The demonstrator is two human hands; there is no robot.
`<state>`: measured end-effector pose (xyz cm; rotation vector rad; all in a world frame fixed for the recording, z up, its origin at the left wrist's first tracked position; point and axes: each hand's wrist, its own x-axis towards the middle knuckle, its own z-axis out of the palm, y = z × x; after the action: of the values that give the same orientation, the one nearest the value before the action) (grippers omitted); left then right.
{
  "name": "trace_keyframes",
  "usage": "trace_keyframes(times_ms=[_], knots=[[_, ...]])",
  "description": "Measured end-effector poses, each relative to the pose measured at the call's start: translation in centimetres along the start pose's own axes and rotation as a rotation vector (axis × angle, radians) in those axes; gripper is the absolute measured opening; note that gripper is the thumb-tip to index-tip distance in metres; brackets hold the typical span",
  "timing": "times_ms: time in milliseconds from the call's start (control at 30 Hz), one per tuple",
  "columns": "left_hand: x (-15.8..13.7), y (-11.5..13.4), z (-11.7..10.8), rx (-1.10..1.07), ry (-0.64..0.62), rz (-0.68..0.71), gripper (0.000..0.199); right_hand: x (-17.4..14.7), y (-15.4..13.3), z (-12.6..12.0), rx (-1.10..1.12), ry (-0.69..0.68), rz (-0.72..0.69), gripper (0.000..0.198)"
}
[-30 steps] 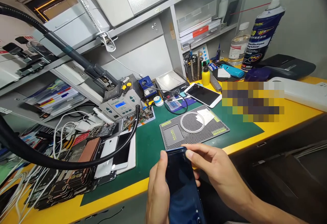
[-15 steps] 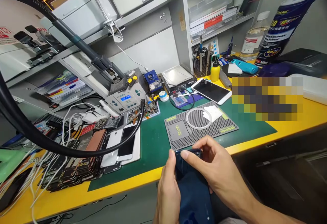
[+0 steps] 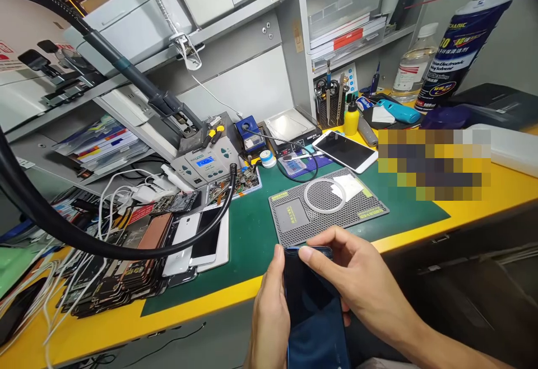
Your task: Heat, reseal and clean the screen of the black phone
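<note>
Both hands grip a dark blue phone (image 3: 313, 307) at the bottom centre of the frame: the left hand (image 3: 269, 318) wraps its left edge with the thumb lying along the side, and the right hand (image 3: 361, 285) closes over the top right corner, its forefinger pressed on the upper edge. The phone's long axis runs almost straight up the frame, top end pointing away toward the grey perforated mat (image 3: 328, 209), screen side up. It is a flat, glossy slab with rounded corners, held just in front of the yellow bench edge (image 3: 202, 304), above the person's lap. The mat lies on a green cutting mat (image 3: 252, 234), matte and smooth. Since half a second ago the phone has tipped up slightly, showing more of its dark glass, and the grip is unchanged.
</note>
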<state>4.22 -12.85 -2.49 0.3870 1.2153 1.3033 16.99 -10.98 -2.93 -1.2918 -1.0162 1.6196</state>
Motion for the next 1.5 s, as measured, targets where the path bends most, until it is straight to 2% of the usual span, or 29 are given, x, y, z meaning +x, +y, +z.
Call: trace_keyframes(times_ms=[67, 167, 233, 333, 400, 500, 633, 733, 867, 967, 1033, 1167, 1333, 1433, 1500], knots=[[-0.5, 0.6, 0.5, -0.047, -0.101, -0.073, 0.032, 0.0, 0.1, -0.2, 0.013, -0.019, -0.006, 0.044], [-1.1, 1.1, 0.3, -0.025, -0.263, -0.26, 0.043, 0.2, 0.3, -0.4, 0.01, -0.043, -0.013, 0.043], [-1.2, 1.2, -0.3, 0.059, -0.342, -0.291, 0.046, 0.2, 0.5, -0.6, 0.002, -0.057, -0.03, 0.043], [-1.4, 1.5, -0.7, 0.323, -0.391, -0.214, 0.052, 0.1, 0.5, -0.7, -0.002, -0.096, -0.093, 0.041], [-1.5, 1.9, -0.5, 0.476, -0.424, -0.162, 0.043, 0.0, 0.3, -0.8, -0.003, -0.144, -0.12, 0.038], [-1.8, 2.7, 0.2, 0.576, -0.481, -0.082, 0.032, -0.1, 0.0, -0.8, -0.008, -0.186, -0.129, 0.034], [-2.1, 3.0, 0.6, 0.714, -0.45, 0.005, 0.028, -0.1, 0.0, -0.9, 0.05, -0.219, -0.141, 0.027], [-2.3, 2.4, 0.5, 0.8, -0.389, 0.119, 0.023, 0.0, 0.1, -0.9, 0.119, -0.229, -0.171, 0.02], [-2.4, 1.1, 0.2, 0.835, -0.296, 0.329, 0.023, 0.0, 0.3, -1.1, 0.09, -0.179, -0.282, 0.015], [-2.2, 0.7, -0.1, 0.971, -0.282, 0.475, 0.029, -0.1, 0.4, -1.1, 0.067, -0.121, -0.351, 0.013], [-2.1, 0.7, -0.6, 1.109, -0.331, 0.549, 0.038, -0.2, 0.5, -1.0, 0.09, -0.117, -0.362, 0.013], [-1.9, 0.5, -1.5, 1.298, -0.414, 0.708, 0.057, -0.4, 0.4, -0.6, 0.175, -0.171, -0.347, 0.015], [-1.8, -0.1, -2.3, 1.43, -0.336, 0.909, 0.064, -0.4, -0.3, -0.4, 0.226, -0.227, -0.239, 0.022], [-1.7, 0.1, -2.7, 1.498, -0.337, 1.048, 0.062, -0.3, -0.8, -0.9, 0.257, -0.255, -0.242, 0.026], [-1.6, 0.4, -2.9, 1.557, -0.32, 1.171, 0.062, -0.4, -0.9, -1.3, 0.306, -0.227, -0.238, 0.03]])
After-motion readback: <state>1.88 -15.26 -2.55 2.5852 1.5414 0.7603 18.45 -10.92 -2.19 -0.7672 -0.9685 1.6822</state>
